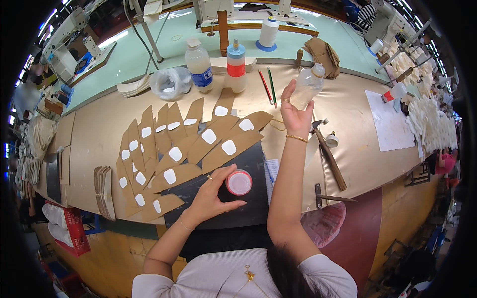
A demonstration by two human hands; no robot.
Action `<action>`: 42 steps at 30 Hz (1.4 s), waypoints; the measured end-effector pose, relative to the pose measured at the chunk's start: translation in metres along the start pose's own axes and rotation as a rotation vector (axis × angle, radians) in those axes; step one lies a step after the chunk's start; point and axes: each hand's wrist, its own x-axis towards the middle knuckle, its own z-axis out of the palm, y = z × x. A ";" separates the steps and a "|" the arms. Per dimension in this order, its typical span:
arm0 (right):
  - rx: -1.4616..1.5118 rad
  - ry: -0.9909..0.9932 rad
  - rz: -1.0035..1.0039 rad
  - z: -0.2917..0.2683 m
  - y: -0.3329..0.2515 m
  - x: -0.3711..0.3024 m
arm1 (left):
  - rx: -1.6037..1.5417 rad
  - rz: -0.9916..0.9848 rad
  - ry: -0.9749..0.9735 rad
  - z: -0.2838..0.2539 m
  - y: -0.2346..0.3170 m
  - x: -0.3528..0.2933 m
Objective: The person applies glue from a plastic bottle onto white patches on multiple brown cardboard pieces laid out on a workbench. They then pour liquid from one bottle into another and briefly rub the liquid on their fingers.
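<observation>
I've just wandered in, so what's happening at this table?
The person's left hand curves around a red-rimmed tub over a black board. The right hand is up at a clear bottle; whether it grips it is hard to tell. Brown pieces with white patches lie fanned out, mostly to the left.

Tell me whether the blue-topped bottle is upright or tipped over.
Upright: the blue-topped bottle stands base down on the table, its blue top uppermost.

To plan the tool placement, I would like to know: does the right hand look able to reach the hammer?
Probably yes: the hammer lies close to the right hand, and nothing covers its handle. The hand is at the clear bottle, perhaps touching it, so it may need to draw back.
</observation>
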 end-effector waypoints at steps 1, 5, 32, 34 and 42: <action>0.006 0.006 -0.006 0.001 0.001 0.000 | 0.004 -0.011 -0.001 0.000 0.000 -0.001; 0.030 0.039 -0.030 -0.001 0.003 -0.003 | 0.012 -0.041 0.005 0.001 -0.002 -0.002; -0.191 0.416 -0.229 0.002 0.015 0.028 | -0.054 -0.046 0.008 0.001 -0.013 0.005; -0.521 0.244 -0.186 0.001 0.010 0.020 | -0.055 -0.046 0.007 0.000 -0.014 0.006; -1.460 0.031 -0.458 0.034 -0.015 -0.014 | 0.005 -0.005 0.004 -0.002 -0.007 0.010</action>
